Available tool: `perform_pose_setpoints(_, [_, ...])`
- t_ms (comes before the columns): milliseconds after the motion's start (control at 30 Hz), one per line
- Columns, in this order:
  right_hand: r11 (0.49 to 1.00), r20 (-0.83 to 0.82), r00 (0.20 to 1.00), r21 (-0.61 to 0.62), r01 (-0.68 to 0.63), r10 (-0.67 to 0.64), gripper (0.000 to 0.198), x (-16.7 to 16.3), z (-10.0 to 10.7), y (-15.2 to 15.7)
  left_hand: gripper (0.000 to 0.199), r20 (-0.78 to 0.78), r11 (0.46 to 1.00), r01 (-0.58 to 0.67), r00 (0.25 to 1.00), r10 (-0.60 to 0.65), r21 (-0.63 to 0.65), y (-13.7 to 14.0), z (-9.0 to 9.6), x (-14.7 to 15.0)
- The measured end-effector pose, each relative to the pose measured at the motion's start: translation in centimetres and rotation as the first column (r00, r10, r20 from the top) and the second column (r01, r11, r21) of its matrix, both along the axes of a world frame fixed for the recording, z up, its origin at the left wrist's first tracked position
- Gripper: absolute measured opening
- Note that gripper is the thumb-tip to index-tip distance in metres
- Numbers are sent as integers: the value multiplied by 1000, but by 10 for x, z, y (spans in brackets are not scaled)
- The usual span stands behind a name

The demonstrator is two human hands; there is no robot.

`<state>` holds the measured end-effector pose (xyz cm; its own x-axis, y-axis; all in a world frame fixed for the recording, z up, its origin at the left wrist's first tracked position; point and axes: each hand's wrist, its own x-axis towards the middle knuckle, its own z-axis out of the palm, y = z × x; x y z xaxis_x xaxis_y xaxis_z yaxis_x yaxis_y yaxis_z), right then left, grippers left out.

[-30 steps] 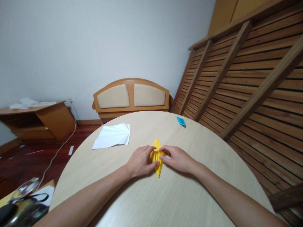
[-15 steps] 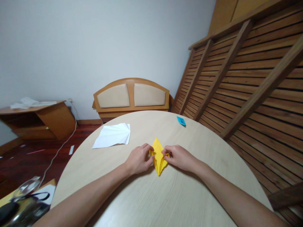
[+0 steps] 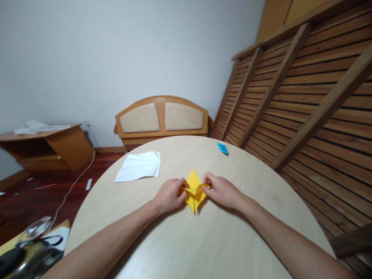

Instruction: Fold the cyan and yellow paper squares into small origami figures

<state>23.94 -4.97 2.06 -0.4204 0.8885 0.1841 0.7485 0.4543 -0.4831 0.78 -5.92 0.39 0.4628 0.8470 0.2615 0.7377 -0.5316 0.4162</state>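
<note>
Paper (image 3: 193, 180), yellow, diamond-folded, is pinched at opposite corners by left hand (image 3: 171, 195) and right hand (image 3: 222, 190); brown wooden open-fronted cabinet (image 3: 71, 147) has indiscernible contents.

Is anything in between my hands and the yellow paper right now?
Nothing visible: the left hand and right hand pinch the yellow paper directly, at opposite sides. The white sheet and blue folded paper lie apart from it.

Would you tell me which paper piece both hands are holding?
The yellow diamond-shaped folded paper, held at its sides by the left hand and the right hand; the white creased paper sheet and small blue folded piece lie untouched.
</note>
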Motion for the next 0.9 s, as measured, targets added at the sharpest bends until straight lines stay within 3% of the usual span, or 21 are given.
perform_pose_setpoints(433, [1000, 103, 995, 17, -20, 18, 8, -3, 5, -3, 13, -2, 974, -224, 975, 224, 16, 0, -2, 4])
perform_pose_setpoints(700, [996, 36, 996, 14, 84, -85, 14, -12, -4, 0, 8, 253, 973, -228, 940, 229, -32, 5, -10, 8])
perform_pose_setpoints(900, [979, 11, 979, 15, 202, -202, 15, -20, -7, 1, 7, 369, 986, -159, 914, 166, -50, 9, -15, 10])
